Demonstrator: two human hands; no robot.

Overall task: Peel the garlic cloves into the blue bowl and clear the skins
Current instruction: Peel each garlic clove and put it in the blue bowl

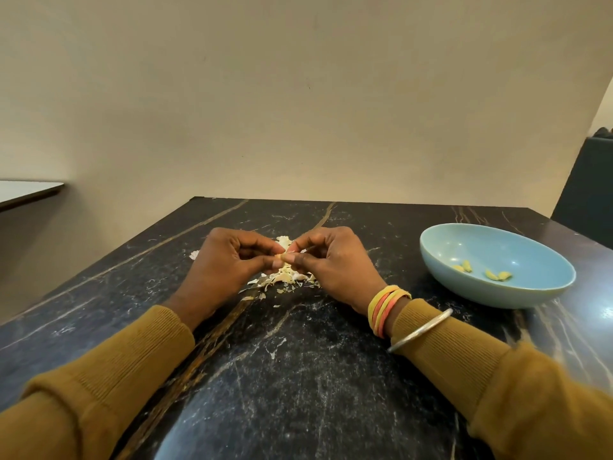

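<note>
Meanwhile, the left hand (232, 257) and right hand (331, 260) both pinched one garlic clove (282, 257) above the pile of skins (285, 277) on the dark table (298, 376), the blue bowl (497, 265) of peeled cloves (482, 271) at three o'clock.

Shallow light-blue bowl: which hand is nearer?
Right. The right hand is left of the shallow light-blue bowl, not touching; the left hand is farther left, beyond the right hand.

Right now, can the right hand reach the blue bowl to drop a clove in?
Probably yes. The blue bowl lies to the right of the right hand, with only bare table between them. The left hand must first let go of the garlic clove both pinch.
</note>
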